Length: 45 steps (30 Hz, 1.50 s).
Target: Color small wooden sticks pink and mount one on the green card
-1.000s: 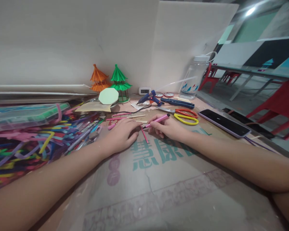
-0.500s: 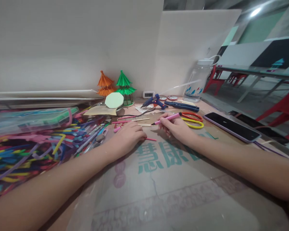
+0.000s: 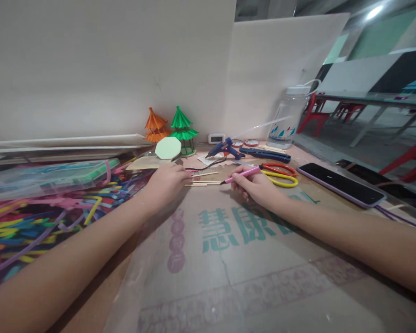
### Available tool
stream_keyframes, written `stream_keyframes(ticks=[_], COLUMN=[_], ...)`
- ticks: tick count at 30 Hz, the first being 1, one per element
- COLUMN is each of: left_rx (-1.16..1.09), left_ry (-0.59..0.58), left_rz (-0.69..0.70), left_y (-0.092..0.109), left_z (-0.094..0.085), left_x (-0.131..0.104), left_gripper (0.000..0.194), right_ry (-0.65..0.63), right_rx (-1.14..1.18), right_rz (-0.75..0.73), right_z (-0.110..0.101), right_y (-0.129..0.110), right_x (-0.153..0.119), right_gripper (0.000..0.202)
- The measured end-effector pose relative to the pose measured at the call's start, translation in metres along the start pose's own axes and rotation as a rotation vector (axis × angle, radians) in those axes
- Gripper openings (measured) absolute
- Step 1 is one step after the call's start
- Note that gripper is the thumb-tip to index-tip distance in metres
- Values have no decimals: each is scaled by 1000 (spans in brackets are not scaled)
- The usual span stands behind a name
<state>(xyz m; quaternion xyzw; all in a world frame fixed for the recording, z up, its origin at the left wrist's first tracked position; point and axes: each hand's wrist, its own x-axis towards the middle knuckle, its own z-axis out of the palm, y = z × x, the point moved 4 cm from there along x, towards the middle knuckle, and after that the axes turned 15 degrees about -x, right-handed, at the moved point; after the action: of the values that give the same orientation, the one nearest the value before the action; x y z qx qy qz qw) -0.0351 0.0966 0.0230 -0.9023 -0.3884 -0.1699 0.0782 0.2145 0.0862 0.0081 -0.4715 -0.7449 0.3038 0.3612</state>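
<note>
1. Between the two hands' fingers: pale sticks (image 3: pixel 205 174), several, lying flat on the surface (image 3: pixel 256 296).
2. Right hand (image 3: pixel 251 186): fingers clamped on a pink pen (image 3: pixel 243 175), its tip pointing toward the left fingers, at the sticks' right ends; contact cannot be told.
3. Left hand (image 3: pixel 166 182): fingers bent, close together, over the sticks' left ends; whether anything is held, cannot tell.
4. Change: half a second ago a pink stick poked out from under the left fingers; none shows now. The left hand has moved farther out and leftward; the pen remains gripped.
5. Meaning, as judged: the pink stick is laid aside or hidden under the left hand; the pen seems to wait while the left hand sorts sticks.
6. Just beside the right fingers: scissors (image 3: pixel 277 164); farther out, glue gun (image 3: pixel 225 147).
7. Beyond the left fingers: disc (image 3: pixel 168 148), green model (image 3: pixel 183 134).
8. Well right of the right fingers: phone (image 3: pixel 341 183).
</note>
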Motion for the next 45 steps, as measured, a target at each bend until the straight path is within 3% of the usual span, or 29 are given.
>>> stream_keyframes(ticks=[4, 8, 10, 14, 16, 24, 31, 36, 45], left_rx=[-8, -4, -35, -309, -392, -496, -488, -411, -416], left_ry=[-50, -7, 20, 57, 66, 43, -44, -78, -120], left_rz=[10, -35, -18, 272, 339, 218, 189, 192, 181], left_y=[10, 13, 25, 68, 80, 68, 81, 88, 83], left_z=[11, 13, 12, 9, 10, 18, 13, 8, 13], left_x=[-1, -4, -4, -6, -7, -6, -10, -10, -10], left_gripper=[25, 22, 19, 19, 23, 24, 34, 34, 38], right_ry=[-34, -46, -32, -3, -17, -96, -102, -174, -203], right_rx=[7, 21, 31, 48, 52, 28, 66, 208, 254], right_rz=[-26, -34, -26, -20, -34, -39, 22, 50, 82], right_z=[2, 3, 2, 1, 1, 5, 6, 11, 12], right_y=[0, 0, 0, -1, -1, 1, -2, -4, -2], right_x=[-1, 0, 0, 1, 1, -2, -3, -5, -4], right_gripper=[26, 25, 27, 29, 29, 28, 26, 25, 21])
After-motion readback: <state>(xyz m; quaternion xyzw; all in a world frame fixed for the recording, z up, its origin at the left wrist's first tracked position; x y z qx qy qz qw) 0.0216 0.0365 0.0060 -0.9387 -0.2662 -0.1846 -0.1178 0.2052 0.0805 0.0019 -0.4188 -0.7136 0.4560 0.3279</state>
